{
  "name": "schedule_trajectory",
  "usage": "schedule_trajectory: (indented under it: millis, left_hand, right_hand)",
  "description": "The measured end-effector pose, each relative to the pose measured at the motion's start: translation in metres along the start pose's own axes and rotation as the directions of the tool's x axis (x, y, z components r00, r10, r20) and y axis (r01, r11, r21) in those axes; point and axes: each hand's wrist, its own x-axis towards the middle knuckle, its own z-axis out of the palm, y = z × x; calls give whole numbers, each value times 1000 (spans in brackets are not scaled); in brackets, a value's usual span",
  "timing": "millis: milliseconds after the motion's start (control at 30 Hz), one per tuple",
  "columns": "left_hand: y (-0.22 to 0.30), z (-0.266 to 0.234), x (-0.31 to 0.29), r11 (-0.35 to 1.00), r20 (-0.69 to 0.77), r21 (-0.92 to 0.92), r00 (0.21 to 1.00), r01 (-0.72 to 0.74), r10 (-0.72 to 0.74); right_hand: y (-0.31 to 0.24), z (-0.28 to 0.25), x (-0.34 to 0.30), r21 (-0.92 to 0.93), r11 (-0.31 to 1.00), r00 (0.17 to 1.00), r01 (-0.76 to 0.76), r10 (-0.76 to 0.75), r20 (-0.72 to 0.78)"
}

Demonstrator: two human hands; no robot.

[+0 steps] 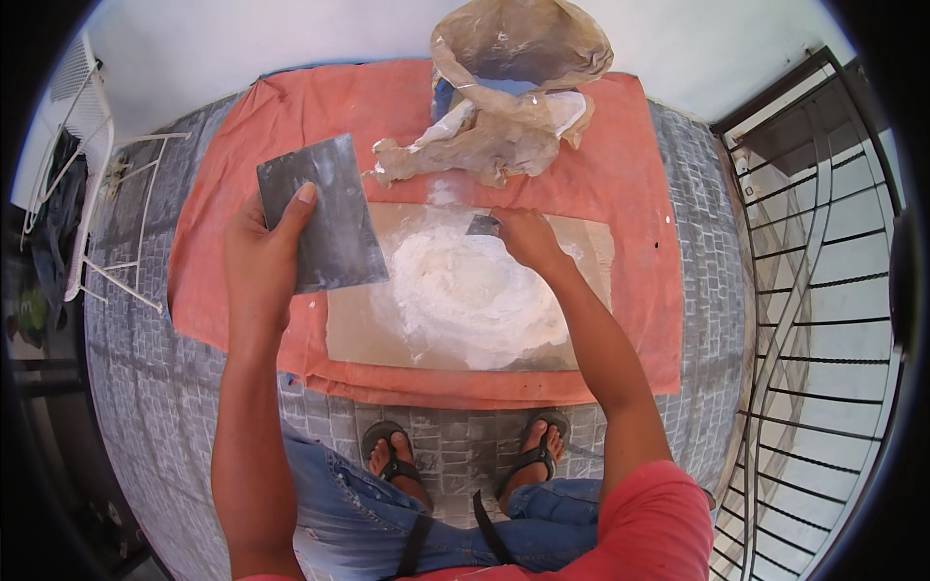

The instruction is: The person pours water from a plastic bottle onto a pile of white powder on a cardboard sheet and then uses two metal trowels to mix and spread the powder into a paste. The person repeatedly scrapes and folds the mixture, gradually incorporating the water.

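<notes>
A dark grey rectangular plate, smudged with white, is held up in my left hand, thumb across its face. My right hand is closed around a small dark-bladed scraper, its handle hidden in my fist. The blade is at the far edge of a broad mound of white powder, which has a shallow ring-shaped hollow. Under the powder lies a flat brown cardboard sheet, partly covered by it.
An orange-red cloth spreads beneath the cardboard over grey patterned paving. An open, crumpled brown paper bag stands beyond the powder. A white metal chair frame is at left, a black metal gate at right.
</notes>
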Motion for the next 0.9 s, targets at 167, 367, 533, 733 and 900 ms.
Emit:
schedule_trajectory:
  millis: [167, 367, 533, 733, 900]
  left_hand:
    - [2, 1, -4, 1000, 26, -4, 999, 23, -23]
    - [12, -10, -7, 998, 8, 65, 1000, 19, -20]
    - [16, -20, -7, 997, -41, 71, 998, 42, -39]
    - [17, -28, -5, 998, -58, 66, 998, 6, -2]
    - [14, -31, -5, 995, -34, 99, 999, -20, 24]
  right_hand:
    - [3, -16, -1, 110, 993, 999, -37, 41, -33]
    - [79, 28, 87, 89, 996, 998, -29, 24, 55]
    - [74, 73, 142, 251, 950, 972, 185, -215, 96]
    - [-20, 55, 113, 138, 975, 942, 176, -207, 263]
    - [-55, 10, 55, -55, 959, 945, 277, -261, 196]
